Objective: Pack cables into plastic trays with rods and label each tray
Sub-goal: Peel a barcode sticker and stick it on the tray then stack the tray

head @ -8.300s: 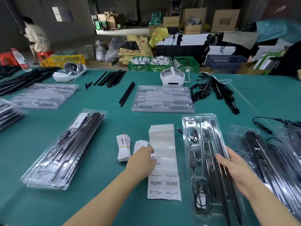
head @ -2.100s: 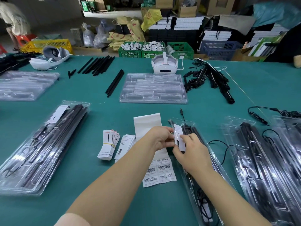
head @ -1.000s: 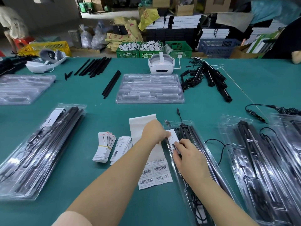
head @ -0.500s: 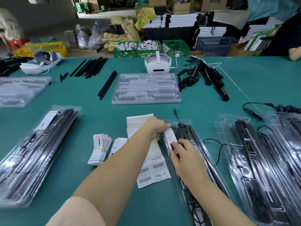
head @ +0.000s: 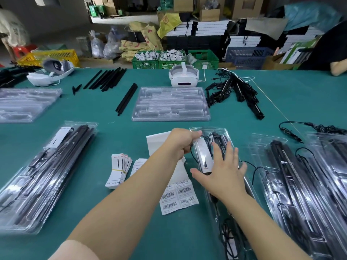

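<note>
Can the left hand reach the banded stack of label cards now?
Probably not at once: the left hand grips the top corner of the tray. The banded stack of label cards lies uncovered beside that forearm, so once freed, yes.

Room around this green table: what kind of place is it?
Probably a small warehouse packing room: clear plastic trays await filling, barcode labels lie on the table, and boxes and crates stand behind.

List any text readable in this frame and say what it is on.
"Grow Light", blurred and only partly legible: bottom edge of the banded card stack.
Barcode label sheet: barcodes and fine print, too small to read.
Card in the tray: small red mark, unreadable.
Yellow sack: red marking, blurred.
</note>
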Tool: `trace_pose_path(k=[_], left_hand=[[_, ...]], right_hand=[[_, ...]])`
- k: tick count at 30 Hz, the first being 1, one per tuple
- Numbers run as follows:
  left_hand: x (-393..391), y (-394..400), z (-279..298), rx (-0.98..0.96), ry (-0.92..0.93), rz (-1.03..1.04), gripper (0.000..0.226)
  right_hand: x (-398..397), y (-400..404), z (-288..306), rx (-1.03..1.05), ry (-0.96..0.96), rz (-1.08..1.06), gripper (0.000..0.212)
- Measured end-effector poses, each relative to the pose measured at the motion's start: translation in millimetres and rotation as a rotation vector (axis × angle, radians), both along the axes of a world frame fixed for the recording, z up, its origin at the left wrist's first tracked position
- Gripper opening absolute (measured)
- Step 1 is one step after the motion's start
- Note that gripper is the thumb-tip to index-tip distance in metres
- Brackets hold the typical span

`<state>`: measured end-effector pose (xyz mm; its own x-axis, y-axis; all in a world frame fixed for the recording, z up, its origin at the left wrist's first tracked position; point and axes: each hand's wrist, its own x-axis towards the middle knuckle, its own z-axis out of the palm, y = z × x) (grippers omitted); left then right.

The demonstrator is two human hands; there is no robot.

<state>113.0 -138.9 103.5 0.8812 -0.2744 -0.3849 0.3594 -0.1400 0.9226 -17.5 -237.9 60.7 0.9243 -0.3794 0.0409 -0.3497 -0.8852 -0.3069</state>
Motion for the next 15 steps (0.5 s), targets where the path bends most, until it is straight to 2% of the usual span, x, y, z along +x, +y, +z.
trace_pose_path(k=[4,6,9,15], left_hand=[[-11.4,15.4,1.7,-0.049,-0.047,-0.095,0.025],[-16.2,26.3,-2.5,-0.215,0.031,-0.23,0.026],[-21.5,39.9,-10.4,-0.442,0.123,-0.357,0.048],[-27.6,47.8,-13.3,-0.483,0.023,-0.36,0.05]], right_hand=[[1.8,1.2,-2.1,0.026,-0.081,-0.037,0.098],[2.2,0.4,-2.7,0.044,-0.123,-0.057,0.092],[1.3,0.8,-3.5,0.039,-0.132,-0.061,0.091],[-0.1,4.6,-2.2,0.01,-0.154,-0.056,0.095]])
